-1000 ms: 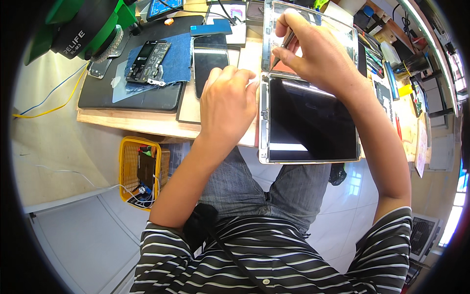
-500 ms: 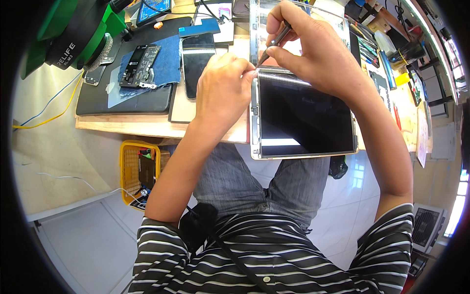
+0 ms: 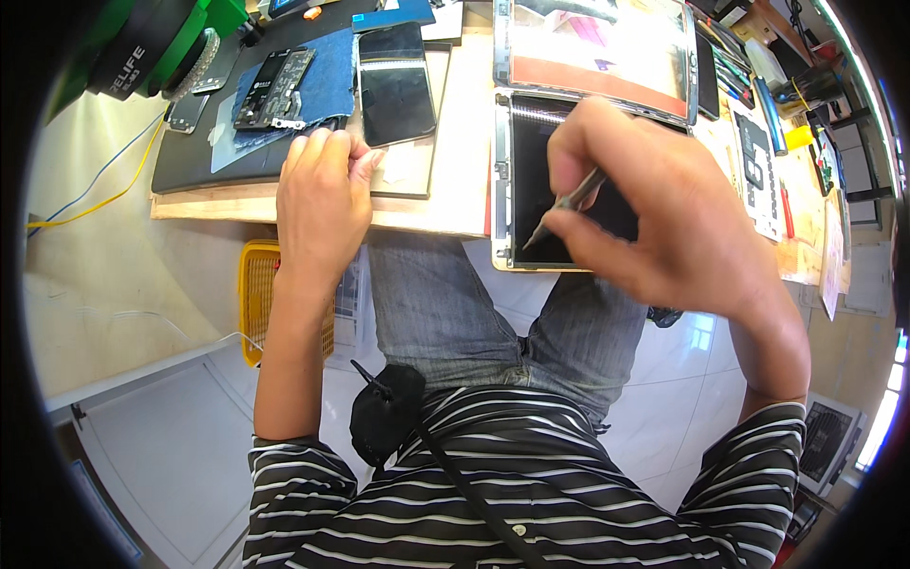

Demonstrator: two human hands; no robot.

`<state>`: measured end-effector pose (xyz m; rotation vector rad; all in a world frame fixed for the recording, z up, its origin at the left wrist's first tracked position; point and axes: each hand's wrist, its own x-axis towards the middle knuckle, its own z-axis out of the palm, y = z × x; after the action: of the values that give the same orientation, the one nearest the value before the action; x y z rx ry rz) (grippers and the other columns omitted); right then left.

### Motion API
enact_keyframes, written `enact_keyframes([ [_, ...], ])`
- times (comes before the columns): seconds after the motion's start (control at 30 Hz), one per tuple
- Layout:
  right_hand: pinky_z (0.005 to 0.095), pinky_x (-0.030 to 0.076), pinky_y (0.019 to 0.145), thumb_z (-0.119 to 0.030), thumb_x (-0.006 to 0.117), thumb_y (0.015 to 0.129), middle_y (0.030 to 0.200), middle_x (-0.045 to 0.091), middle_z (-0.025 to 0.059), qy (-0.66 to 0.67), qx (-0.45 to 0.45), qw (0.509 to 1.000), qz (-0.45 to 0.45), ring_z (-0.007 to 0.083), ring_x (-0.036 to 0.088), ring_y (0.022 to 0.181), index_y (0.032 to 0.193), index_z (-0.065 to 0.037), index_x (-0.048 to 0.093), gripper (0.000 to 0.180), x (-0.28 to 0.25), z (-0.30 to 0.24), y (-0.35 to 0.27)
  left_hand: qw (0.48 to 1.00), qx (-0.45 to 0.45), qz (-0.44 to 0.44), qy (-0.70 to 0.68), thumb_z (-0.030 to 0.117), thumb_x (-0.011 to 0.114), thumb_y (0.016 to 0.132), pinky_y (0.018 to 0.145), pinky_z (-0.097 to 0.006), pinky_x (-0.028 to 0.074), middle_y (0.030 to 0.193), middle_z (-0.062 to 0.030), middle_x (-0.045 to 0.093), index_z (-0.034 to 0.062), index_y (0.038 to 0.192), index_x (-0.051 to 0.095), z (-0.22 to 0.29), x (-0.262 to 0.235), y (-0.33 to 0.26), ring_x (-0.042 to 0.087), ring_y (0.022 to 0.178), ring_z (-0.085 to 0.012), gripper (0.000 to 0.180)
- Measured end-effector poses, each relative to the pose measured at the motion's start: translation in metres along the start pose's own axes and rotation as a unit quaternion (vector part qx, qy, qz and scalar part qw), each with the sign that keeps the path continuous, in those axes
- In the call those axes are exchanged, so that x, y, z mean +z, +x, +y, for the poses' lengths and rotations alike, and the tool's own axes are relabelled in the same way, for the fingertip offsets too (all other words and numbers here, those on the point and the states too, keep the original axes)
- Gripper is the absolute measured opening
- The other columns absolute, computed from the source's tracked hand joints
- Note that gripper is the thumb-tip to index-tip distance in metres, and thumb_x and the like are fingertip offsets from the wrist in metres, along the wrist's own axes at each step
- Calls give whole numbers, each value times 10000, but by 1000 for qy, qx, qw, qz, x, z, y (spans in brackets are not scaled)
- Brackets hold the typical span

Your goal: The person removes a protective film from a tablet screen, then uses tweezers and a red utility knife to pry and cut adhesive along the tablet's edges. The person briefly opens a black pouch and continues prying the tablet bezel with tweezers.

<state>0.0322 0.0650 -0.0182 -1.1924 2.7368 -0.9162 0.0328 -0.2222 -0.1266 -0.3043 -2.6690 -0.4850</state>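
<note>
My right hand (image 3: 673,209) is closed on slim, pointed grey tweezers (image 3: 572,200). Their tip hovers at or just over the lower left part of a black tablet-like screen (image 3: 529,171), which lies in a light metal frame; I cannot tell whether it touches. Against the front edge of the black pad (image 3: 199,163), my left hand (image 3: 325,185) has its fingers curled down. What they grip, if anything, is hidden. A dark phone (image 3: 396,90) lies just beyond that hand. A blue cloth (image 3: 329,76) carries a circuit board with a black battery-like block (image 3: 273,90).
Behind the screen lies a shiny transparent panel (image 3: 597,57) with a reddish strip. Pens and tools (image 3: 730,76) crowd the bench's right side, near a white plate with black parts (image 3: 755,166). A green and black microscope (image 3: 142,52) overhangs the left. Below stands a yellow basket (image 3: 258,303).
My left hand has left the frame's upper left corner and moved left to the black pad. The right hand has come nearer, bringing the tweezers down over the screen. The view has shifted.
</note>
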Motion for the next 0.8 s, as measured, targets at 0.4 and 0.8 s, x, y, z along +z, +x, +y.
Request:
enact_keyframes([
  [0.4,402,481,688,-50,765,805,815,621,68,-56,-49,997,-11,291,648,755,986,-80,539,291,19,-11,-6,953,-137,-8,-271,188,674,999,622,-335,494,781,-117,705,8,1039,695,52,-12,-34,645,668,-199,185],
  [0.8,386,483,706,-37,756,796,833,624,79,-50,-53,997,-15,295,640,773,970,-61,544,275,21,-15,-4,662,-257,-316,-629,361,464,1114,445,-179,413,806,-118,749,3,1066,672,70,24,-59,563,505,-64,417],
])
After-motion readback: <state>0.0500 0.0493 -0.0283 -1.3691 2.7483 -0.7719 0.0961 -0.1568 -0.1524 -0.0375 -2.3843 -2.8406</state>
